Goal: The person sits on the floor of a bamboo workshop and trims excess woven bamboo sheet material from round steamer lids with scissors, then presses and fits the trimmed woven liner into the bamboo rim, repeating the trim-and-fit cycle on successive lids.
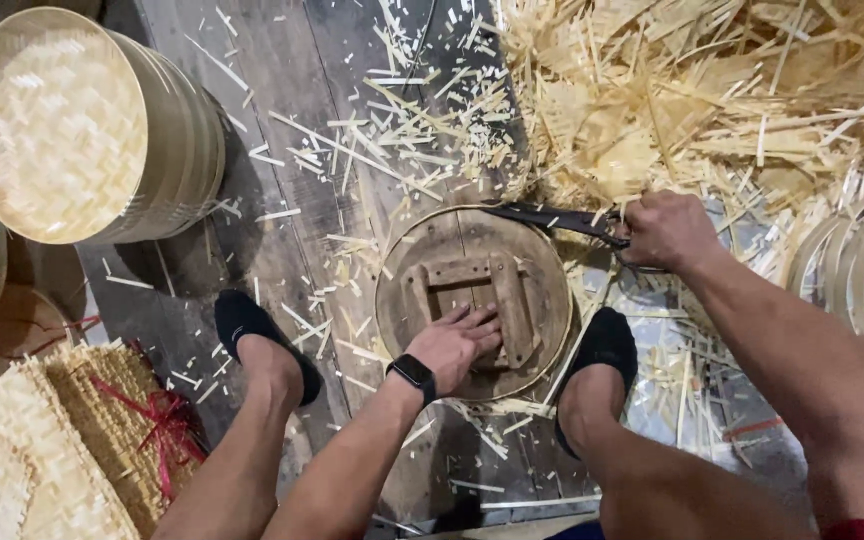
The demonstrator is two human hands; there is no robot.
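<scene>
The left hand (457,340) lies flat, steadying the round wooden form (472,300), while the right hand (664,230) grips what look like shears (562,218) at its rim.

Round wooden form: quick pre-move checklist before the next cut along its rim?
1. Left hand flat on the wooden form, gripping its cross-brace: ok.
2. Right hand closed on the shears: ok.
3. Shear blades at the form's upper rim: ok; whether they have material between them: cannot tell.
4. Left-hand fingers away from the blades: ok, they sit mid-form.
5. Feet beside the form, away from the blades: ok.
6. Floor around the form free of bamboo scraps: not ok, offcuts lie all about.
</scene>
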